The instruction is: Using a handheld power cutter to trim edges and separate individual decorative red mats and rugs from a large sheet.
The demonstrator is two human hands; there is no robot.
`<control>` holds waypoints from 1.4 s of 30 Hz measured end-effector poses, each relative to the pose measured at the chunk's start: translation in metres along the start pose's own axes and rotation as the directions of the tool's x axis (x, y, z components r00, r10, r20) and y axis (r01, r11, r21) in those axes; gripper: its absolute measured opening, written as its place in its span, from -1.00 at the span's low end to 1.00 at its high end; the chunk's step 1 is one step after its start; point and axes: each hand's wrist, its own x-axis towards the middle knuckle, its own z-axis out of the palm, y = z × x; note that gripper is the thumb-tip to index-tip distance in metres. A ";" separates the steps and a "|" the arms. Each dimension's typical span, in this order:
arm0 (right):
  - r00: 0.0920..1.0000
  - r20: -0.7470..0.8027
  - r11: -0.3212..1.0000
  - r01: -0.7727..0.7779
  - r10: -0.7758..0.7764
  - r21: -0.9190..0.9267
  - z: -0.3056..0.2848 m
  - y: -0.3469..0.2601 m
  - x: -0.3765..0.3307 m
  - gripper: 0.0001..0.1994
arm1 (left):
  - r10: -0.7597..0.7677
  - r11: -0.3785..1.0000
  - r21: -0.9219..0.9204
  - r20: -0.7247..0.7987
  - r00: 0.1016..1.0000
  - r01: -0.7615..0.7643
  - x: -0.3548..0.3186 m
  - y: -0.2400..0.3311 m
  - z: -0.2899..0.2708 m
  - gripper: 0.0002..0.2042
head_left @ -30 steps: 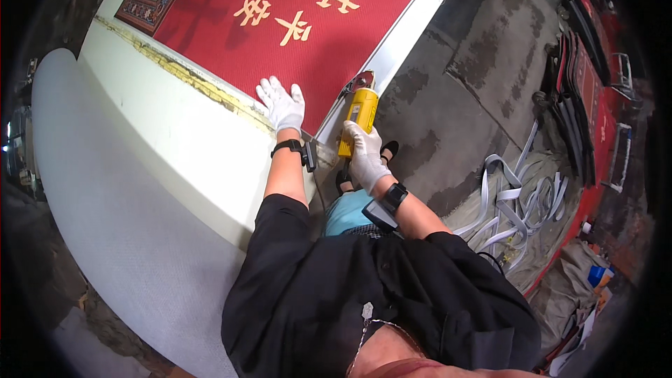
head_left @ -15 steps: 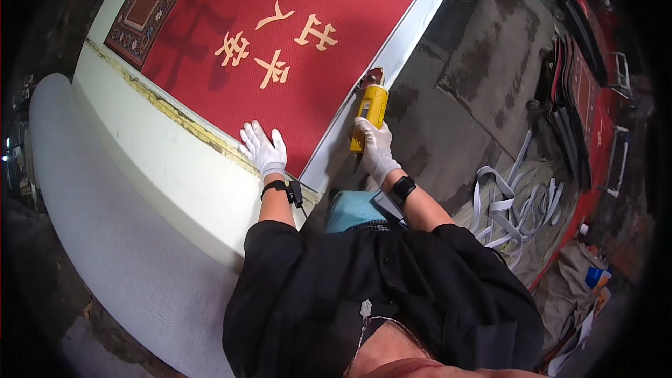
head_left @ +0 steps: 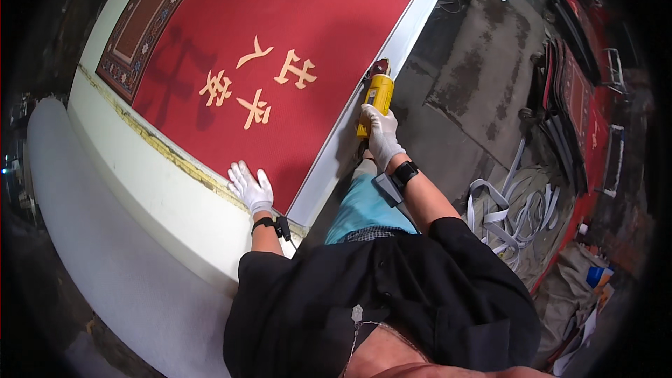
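Red mat [head_left: 315, 35]: one, and it is laid out on the white table [head_left: 336, 161], a pale strip of which is left bare along the mat's right side; four cream characters are shown in full, with parts of more print cut off at the top.

Patterned border [head_left: 133, 45]: one seen, dark, run along the mat's left side.

White gloves: two, one worn on each hand.

Left hand [head_left: 250, 187]: pressed flat, palm down, fingers spread wide, nothing gripped; it is planted at the mat's near edge, just beside the near corner.

Right hand [head_left: 381, 136]: closed around one yellow power tool [head_left: 376, 101], which is held by its body.

Tool head [head_left: 379, 68]: one, dark and reddish, set right at the mat's right edge; whether the mat is being cut there cannot be told.

Wrist bands [head_left: 404, 173]: two, black, one strapped on each wrist, each with a small box attached.

Yellowed strip [head_left: 164, 157]: one, worn, run along the table's left edge.

Grey roll [head_left: 105, 252]: one, large, placed at the far left.

Pale straps [head_left: 514, 220]: several, heaped in loops at the right; no exact count can be made.

Stacked mats [head_left: 570, 112]: several, piled at the far right, red and black, too overlapped to be counted.

Black shirt [head_left: 378, 287]: one, worn with one chain and pendant [head_left: 357, 313].
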 end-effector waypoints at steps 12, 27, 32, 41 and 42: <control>0.999 0.035 0.999 0.036 -0.037 0.017 0.000 -0.072 0.093 -0.74 | -0.131 0.977 0.180 0.110 0.985 0.110 0.008 0.014 -0.008 -0.39; 0.994 0.077 0.996 0.078 -0.082 0.050 0.001 -0.137 0.189 -0.78 | 0.269 0.961 0.032 0.132 0.954 -0.276 0.060 0.300 0.021 -0.12; 0.989 0.119 0.994 0.085 -0.092 0.063 -0.002 -0.144 0.201 -0.76 | 0.265 0.961 0.058 0.107 0.958 -0.272 0.062 0.298 0.026 -0.06; 0.996 0.033 0.985 0.081 -0.087 0.149 0.010 -0.145 0.202 -0.79 | 0.250 0.963 0.070 0.134 0.959 -0.260 0.063 0.300 0.029 -0.05; 0.995 0.042 0.985 0.082 -0.089 0.150 0.010 -0.148 0.203 -0.79 | 0.242 0.964 0.073 0.139 0.960 -0.254 0.062 0.299 0.030 -0.05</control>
